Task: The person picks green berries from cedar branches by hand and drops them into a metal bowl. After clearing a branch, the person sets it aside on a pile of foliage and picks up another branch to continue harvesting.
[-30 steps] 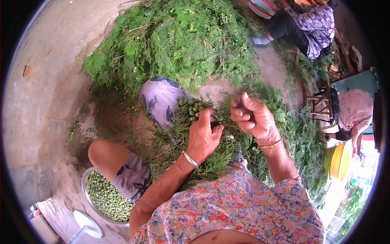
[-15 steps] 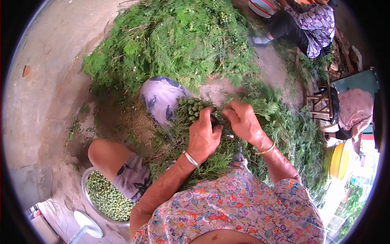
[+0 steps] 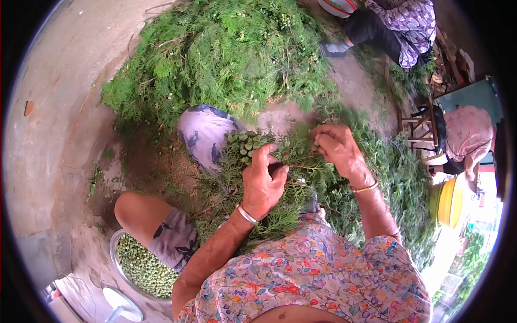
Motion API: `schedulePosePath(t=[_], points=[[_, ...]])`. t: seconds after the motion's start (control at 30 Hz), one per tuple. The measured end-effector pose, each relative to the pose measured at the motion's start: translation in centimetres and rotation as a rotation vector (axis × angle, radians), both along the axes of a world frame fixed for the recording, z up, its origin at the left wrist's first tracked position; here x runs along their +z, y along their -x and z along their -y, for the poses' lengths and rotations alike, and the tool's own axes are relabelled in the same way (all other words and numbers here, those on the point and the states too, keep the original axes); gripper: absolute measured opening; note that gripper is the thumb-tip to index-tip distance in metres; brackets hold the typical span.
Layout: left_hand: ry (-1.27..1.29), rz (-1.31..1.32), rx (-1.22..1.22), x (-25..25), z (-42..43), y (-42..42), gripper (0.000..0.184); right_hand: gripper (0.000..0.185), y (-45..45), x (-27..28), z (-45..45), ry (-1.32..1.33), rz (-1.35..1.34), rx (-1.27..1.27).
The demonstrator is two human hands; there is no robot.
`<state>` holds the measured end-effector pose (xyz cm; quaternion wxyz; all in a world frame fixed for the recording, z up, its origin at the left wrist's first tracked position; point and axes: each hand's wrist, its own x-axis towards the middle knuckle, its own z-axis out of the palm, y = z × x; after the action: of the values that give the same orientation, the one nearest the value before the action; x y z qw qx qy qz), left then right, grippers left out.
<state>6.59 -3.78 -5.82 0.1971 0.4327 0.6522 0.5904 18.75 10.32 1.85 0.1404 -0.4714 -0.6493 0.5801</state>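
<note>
My left hand (image 3: 264, 183), with a silver bracelet at the wrist, curls its fingers around a cluster of green cones (image 3: 246, 144). Its thumb and index finger stand a little apart. To the right, my right hand (image 3: 340, 151), wearing a gold bangle, is pinched on a conifer sprig (image 3: 302, 146); the fingertips partly hide what they grip. More cut conifer branches (image 3: 280, 218) lie across my lap beneath both hands. Beside my bent leg, a clear bowl (image 3: 114, 252) holds many picked green cones (image 3: 142, 264).
A large heap of conifer branches (image 3: 215, 59) lies ahead, with more branches (image 3: 398, 183) to my right. Another person (image 3: 401, 24) sits at the upper right by a white-and-red basin (image 3: 338, 7). A wooden chair (image 3: 423, 129) and yellow basin (image 3: 449, 202) stand at the right.
My right hand has moved right, away from the left hand, widening the space between them. My left hand has shifted slightly left with the cone cluster. The whole view has shifted a little.
</note>
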Motion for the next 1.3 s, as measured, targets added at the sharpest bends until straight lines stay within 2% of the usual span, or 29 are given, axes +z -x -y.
schedulePosePath(t=[0.07, 0.1, 0.23, 0.4, 0.5, 0.53, 0.6, 0.83, 0.9, 0.93, 1.0, 1.03, 1.07, 1.13, 1.17, 1.23, 1.27, 1.3], points=[[0.018, 0.015, -0.018, -0.1, 0.1, 0.0, 0.048, 0.022, -0.6, -1.8, -0.4, -0.167, 0.199, 0.16], [0.019, 0.013, -0.018, -0.2, 0.1, 0.1, 0.048, 0.024, -0.9, -2.7, 0.7, -0.303, 0.185, 0.063], [0.022, -0.012, -0.017, -0.1, 0.3, 0.1, 0.046, 0.024, -1.2, -2.6, 0.6, -0.138, 0.239, 0.092], [0.04, -0.052, -0.037, 0.1, 0.3, 0.2, 0.044, 0.035, -2.8, -4.8, -1.9, -0.873, 0.027, 0.777], [0.034, -0.086, -0.044, 0.2, 0.2, 0.3, 0.044, 0.032, -1.9, -2.9, -1.8, -1.011, 0.11, 0.868], [0.025, -0.087, -0.048, 0.1, 0.1, 0.3, 0.044, 0.032, -1.5, -3.0, -1.9, -1.01, 0.109, 0.869], [0.017, -0.087, -0.053, 0.1, 0.1, 0.2, 0.045, 0.032, -1.2, -3.3, -2.2, -1.17, 0.064, 0.944], [0.081, -0.099, -0.084, -0.3, 0.3, 0.3, 0.041, 0.036, -0.8, -4.7, -2.1, -1.108, 0.045, 1.007], [0.09, -0.1, -0.086, -0.3, 0.4, 0.3, 0.041, 0.046, -0.2, -3.8, -1.0, -0.361, 0.14, 0.596], [0.068, -0.096, -0.081, -0.3, 0.3, 0.3, 0.041, 0.046, -0.2, -4.0, -1.2, -0.359, 0.14, 0.599], [0.045, -0.092, -0.079, -0.2, 0.3, 0.3, 0.04, 0.073, -0.3, -4.8, -2.2, -0.178, 0.13, 0.691], [0.043, -0.111, -0.083, -0.2, 0.3, 0.3, 0.041, 0.082, -0.2, -5.1, -2.5, -0.137, 0.388, 0.671], [0.039, -0.13, -0.086, -0.1, 0.3, 0.2, 0.041, 0.082, -0.4, -4.9, -2.3, -0.14, 0.389, 0.668], [0.065, -0.092, -0.103, -0.3, 0.4, 0.2, 0.041, 0.055, -0.5, -4.4, -1.6, -0.226, 0.361, 0.502], [0.095, -0.054, -0.119, -0.3, 0.5, 0.3, 0.04, 0.055, -1.0, -5.0, -1.6, -0.227, 0.359, 0.503], [0.093, -0.063, -0.116, -0.3, 0.4, 0.3, 0.04, 0.044, -2.2, -6.2, -1.9, -0.931, 0.021, 0.78], [0.091, -0.071, -0.114, -0.2, 0.4, 0.3, 0.04, 0.044, -2.5, -6.6, -1.7, -0.93, 0.023, 0.779], [0.092, -0.07, -0.117, -0.2, 0.3, 0.2, 0.04, 0.027, -2.1, -6.2, -1.1, -0.618, 0.059, 0.592]])
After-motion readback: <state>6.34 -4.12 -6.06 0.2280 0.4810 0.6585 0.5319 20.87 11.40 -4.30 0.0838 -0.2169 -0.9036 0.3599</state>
